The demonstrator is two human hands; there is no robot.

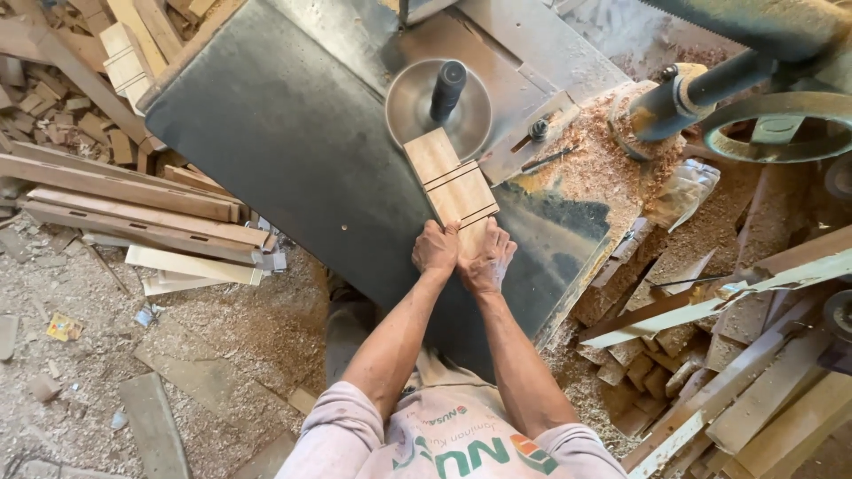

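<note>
A short pale wooden board [451,183] with two dark cross grooves lies flat on the dark metal machine table [293,133]. Its far end sits at a round metal disc [417,106] with a black upright spindle [448,89] in the middle. My left hand [436,247] is closed on the near left corner of the board. My right hand [485,258] presses on the near right end, fingers spread over the wood. Both hands touch each other at the board's near end.
Long wooden slats [133,208] lie stacked on the sawdust floor at left. Offcuts and planks [728,372] pile up at right. Sawdust heaps [603,160] cover the table's right corner beside a metal handwheel [781,124]. More small blocks [124,53] sit at top left.
</note>
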